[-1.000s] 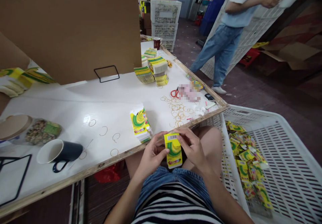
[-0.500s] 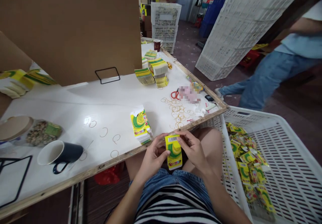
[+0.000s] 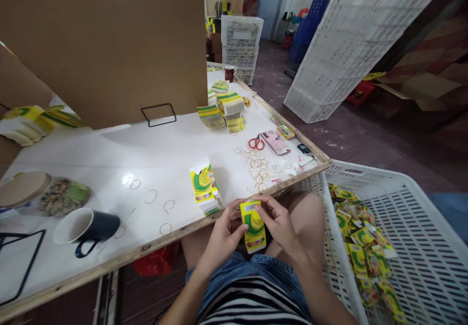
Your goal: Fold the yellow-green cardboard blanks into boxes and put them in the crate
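A small yellow and green box (image 3: 254,227) is held upright over my lap, its barcode end up. My left hand (image 3: 227,231) grips its left side, with the thumb on the front face. On its upper right, my right hand (image 3: 278,220) pinches the top end with thumb and fingers. Just beyond the hands, a stack of flat yellow cartons (image 3: 204,183) lies near the table's front edge. Loose rubber bands (image 3: 260,169) are scattered to the right of that stack. To my right, a white basket (image 3: 420,208) holds many yellow packets (image 3: 365,252).
Red scissors (image 3: 256,143), a pink phone (image 3: 275,142) and bundled cartons (image 3: 228,103) sit farther back on the table (image 3: 146,154). At left stand a dark mug (image 3: 97,225) and a tub of nuts (image 3: 58,196). A cardboard panel (image 3: 109,42) rises behind; stacked white crates (image 3: 354,47) lean at right.
The person in jeans who was walking at the right has left that spot. The view has tilted slightly. Both hands keep nearly the same hold on the box.
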A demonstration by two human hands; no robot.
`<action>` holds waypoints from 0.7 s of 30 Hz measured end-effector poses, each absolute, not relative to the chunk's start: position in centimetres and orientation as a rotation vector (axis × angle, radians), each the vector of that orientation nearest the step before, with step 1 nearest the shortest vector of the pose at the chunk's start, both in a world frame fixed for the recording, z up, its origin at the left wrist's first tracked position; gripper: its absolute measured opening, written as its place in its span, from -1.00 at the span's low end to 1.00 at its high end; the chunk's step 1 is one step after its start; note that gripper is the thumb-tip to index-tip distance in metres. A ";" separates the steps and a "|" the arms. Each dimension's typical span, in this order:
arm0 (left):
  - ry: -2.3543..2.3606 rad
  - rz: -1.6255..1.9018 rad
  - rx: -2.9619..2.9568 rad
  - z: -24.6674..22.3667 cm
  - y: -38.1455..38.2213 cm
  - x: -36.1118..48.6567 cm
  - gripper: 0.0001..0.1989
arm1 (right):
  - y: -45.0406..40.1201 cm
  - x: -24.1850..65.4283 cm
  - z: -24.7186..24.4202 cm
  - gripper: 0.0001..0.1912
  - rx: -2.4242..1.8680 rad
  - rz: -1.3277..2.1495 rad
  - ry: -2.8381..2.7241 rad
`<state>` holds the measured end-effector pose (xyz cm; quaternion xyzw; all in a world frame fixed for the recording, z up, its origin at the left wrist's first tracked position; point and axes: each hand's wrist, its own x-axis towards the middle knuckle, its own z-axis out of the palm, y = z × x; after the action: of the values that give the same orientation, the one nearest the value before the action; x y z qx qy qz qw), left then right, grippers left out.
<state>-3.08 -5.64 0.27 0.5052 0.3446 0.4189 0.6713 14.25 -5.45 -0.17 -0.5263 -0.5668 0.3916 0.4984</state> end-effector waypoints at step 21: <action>1.091 0.157 1.583 -11.2 -5.6 -1.1 -0.39 | -3.3 17.6 -1.3 -0.57 -1.335 0.844 -0.954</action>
<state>-1.06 -5.64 -11.18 0.6744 0.4648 0.0671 0.5698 17.56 -3.29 -1.33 -0.5767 -0.4124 0.3645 0.6037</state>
